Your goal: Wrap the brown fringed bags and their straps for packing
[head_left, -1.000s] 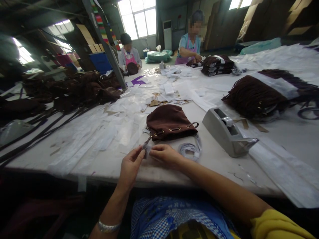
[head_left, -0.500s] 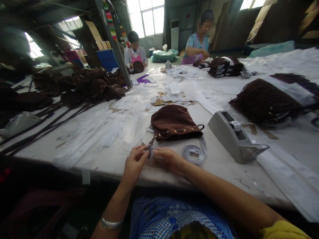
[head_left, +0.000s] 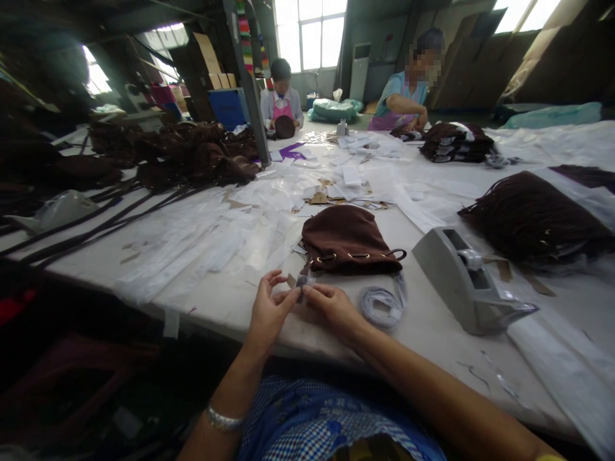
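Observation:
A brown drawstring bag [head_left: 343,238] with gold eyelets lies on its side on the white table. From its near left corner a cord runs down to a small dark end piece in clear plastic [head_left: 302,282]. My left hand [head_left: 270,310] pinches this piece between thumb and finger, its other fingers raised. On the other side, my right hand [head_left: 336,312] closes thumb and forefinger on the same piece. A small tan card [head_left: 291,280] shows beside the left fingertips. Just beyond my right hand rests a coiled strap in pale wrapping [head_left: 382,306], joined to the bag's right side.
A grey tape dispenser [head_left: 468,282] stands to the right, before a stack of brown fringed pieces [head_left: 533,221]. Plastic sleeves [head_left: 192,256] and tan cards [head_left: 321,197] lie scattered. Brown bags [head_left: 192,153] are piled by a post [head_left: 252,83]. Two people work across the table.
The scene has shifted right in view as my head turned. My left fingers have lifted and spread, and the tan card shows more clearly. The co-worker at right has an arm stretched out further.

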The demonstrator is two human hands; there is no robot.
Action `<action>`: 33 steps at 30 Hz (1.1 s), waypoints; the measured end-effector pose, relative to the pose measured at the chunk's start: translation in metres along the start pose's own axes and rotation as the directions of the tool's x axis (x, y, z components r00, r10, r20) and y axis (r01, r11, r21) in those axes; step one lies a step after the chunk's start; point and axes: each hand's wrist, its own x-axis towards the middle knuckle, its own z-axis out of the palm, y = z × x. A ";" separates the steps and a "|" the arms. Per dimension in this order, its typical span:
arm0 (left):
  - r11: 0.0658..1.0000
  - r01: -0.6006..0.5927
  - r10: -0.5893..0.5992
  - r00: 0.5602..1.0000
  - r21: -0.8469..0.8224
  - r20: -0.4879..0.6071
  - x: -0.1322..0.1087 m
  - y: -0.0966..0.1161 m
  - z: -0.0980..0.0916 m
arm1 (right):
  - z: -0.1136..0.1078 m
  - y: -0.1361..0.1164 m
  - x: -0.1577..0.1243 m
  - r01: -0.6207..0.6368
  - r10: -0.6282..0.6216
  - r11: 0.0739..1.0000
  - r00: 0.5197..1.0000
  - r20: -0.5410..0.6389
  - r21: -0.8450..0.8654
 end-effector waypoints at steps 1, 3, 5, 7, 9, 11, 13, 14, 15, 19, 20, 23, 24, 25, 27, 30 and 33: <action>0.998 0.031 -0.032 0.999 -0.051 -0.017 0.000 0.000 0.001 | 0.000 0.000 0.000 -0.001 0.001 1.000 1.000 0.001 0.000; 0.987 0.087 -0.090 0.996 -0.132 -0.017 -0.001 0.000 0.003 | 0.000 0.000 0.000 -0.006 0.006 1.000 1.000 0.008 0.005; 0.977 0.122 -0.123 0.992 -0.175 0.006 -0.001 -0.001 0.004 | -0.001 0.000 0.000 -0.017 0.017 1.000 1.000 0.015 0.014; 0.974 0.128 -0.124 0.992 -0.185 0.033 -0.001 -0.002 0.003 | -0.004 -0.002 0.000 -0.031 0.031 0.999 0.999 0.030 0.025; 0.977 0.115 -0.105 0.992 -0.177 0.064 0.000 -0.002 0.001 | -0.008 -0.005 0.000 -0.068 0.064 0.997 0.995 0.075 0.046; 0.980 0.104 -0.088 0.991 -0.168 0.101 0.001 -0.003 -0.001 | -0.013 -0.009 0.001 -0.147 0.134 0.984 0.983 0.127 0.100; 0.980 0.110 -0.087 0.986 -0.164 0.139 0.002 -0.003 -0.003 | -0.018 -0.013 0.001 -0.249 0.222 0.948 0.964 0.149 0.201; 0.980 0.116 -0.092 0.985 -0.164 0.149 0.003 -0.002 -0.005 | -0.020 -0.014 0.001 -0.288 0.258 0.922 0.955 0.145 0.258; 0.978 0.124 -0.098 0.983 -0.166 0.152 0.003 -0.002 -0.006 | -0.022 -0.016 0.000 -0.315 0.285 0.898 0.948 0.138 0.308; 0.976 0.137 -0.115 0.984 -0.168 0.134 0.004 -0.002 -0.007 | -0.027 -0.015 -0.003 -0.284 0.264 0.882 0.959 0.106 0.376; 0.977 0.136 -0.115 0.984 -0.162 0.136 0.004 -0.001 -0.007 | -0.027 -0.015 -0.005 -0.263 0.237 0.898 0.965 0.114 0.354; 0.983 0.123 -0.102 0.983 -0.134 0.152 0.003 -0.001 -0.005 | -0.027 -0.013 -0.006 -0.182 0.158 0.963 0.979 0.131 0.201; 0.985 0.116 -0.097 0.984 -0.124 0.150 0.003 -0.001 -0.005 | -0.027 -0.012 -0.006 -0.154 0.139 0.978 0.984 0.112 0.138; 0.987 0.109 -0.092 0.986 -0.114 0.142 0.003 -0.001 -0.004 | -0.026 -0.012 -0.005 -0.127 0.121 0.989 0.990 0.076 0.077; 0.991 0.095 -0.083 0.990 -0.097 0.115 0.002 -0.001 -0.002 | -0.024 -0.011 -0.003 -0.089 0.089 0.996 0.996 0.001 -0.030; 0.993 0.085 -0.078 0.994 -0.083 0.082 0.002 -0.001 -0.002 | -0.022 -0.010 0.001 -0.018 0.011 0.988 0.999 -0.050 -0.152; 0.992 0.092 -0.086 0.993 -0.082 0.082 0.003 -0.003 -0.004 | -0.021 -0.009 0.002 0.042 -0.056 0.979 0.996 -0.067 -0.202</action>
